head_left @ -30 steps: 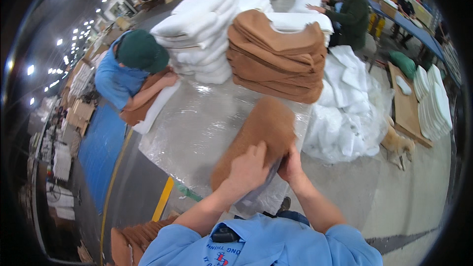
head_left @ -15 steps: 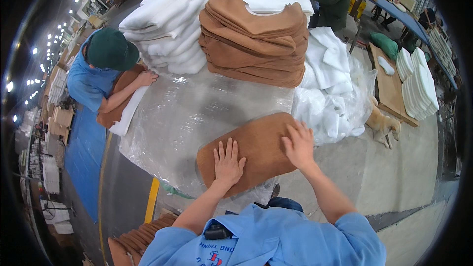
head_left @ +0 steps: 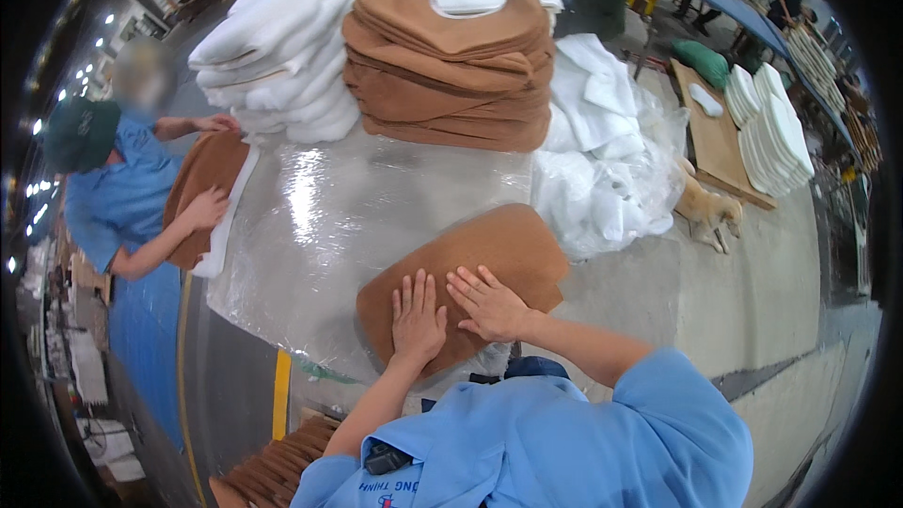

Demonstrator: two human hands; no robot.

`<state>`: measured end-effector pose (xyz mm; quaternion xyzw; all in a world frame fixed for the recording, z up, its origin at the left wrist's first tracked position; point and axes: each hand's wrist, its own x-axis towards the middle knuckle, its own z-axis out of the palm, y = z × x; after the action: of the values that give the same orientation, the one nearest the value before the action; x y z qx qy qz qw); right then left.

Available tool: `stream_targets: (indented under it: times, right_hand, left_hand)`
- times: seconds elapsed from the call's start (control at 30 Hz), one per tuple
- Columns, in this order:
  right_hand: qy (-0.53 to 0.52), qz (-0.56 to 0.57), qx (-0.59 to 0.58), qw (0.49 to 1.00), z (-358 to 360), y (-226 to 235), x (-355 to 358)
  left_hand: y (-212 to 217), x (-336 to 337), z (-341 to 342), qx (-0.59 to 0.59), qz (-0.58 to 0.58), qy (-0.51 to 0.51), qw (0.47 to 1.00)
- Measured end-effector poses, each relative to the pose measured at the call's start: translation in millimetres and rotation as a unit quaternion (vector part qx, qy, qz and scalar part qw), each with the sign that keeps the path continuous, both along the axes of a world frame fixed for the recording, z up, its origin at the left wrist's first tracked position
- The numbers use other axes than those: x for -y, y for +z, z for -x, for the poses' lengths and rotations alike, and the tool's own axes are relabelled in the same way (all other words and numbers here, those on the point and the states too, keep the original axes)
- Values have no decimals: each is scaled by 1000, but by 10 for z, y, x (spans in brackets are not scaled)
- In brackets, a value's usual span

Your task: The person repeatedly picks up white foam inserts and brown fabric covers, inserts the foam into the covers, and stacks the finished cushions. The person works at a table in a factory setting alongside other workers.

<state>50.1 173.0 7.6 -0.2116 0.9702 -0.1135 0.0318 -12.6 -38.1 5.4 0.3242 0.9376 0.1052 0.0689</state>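
Note:
A brown felt-like fabric panel with rounded corners lies flat near the front edge of the plastic-covered table. Flat on its left part rests my left hand, fingers stretched out. Just beside it, my right hand presses on the middle of the panel, its fingers spread and pointing up and left. Neither hand grips anything. Behind the panel stands a tall stack of brown panels, the top one with a curved cut-out.
Thick white padding is piled at the back left; white pieces in clear plastic lie at the right. A co-worker handles a brown and white piece at the left edge. A dog is on the floor; folded brown pieces sit lower left.
My right hand has moved left from the panel's right end to beside my left hand. The co-worker at the left has straightened and shifted a hand. The view has shifted slightly.

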Motion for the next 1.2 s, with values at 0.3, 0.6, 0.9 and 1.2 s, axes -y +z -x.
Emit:
stream_targets:
  times: [0.3,0.6,0.9,1.2]
  right_hand:
    - [-24,98,12,995,-724,-7,-418]
    - [-521,287,58,802,420,44,-1162]
    - [-460,694,-48,552,-253,60,-901]
    - [-434,724,-62,533,-368,-152,-832]
  left_hand:
    - [5,805,-793,-9,-11,78,997]
    - [-132,1048,122,344,-540,453,620]
    - [405,1136,-291,187,-638,354,658]
    - [181,1147,-458,214,-664,383,605]
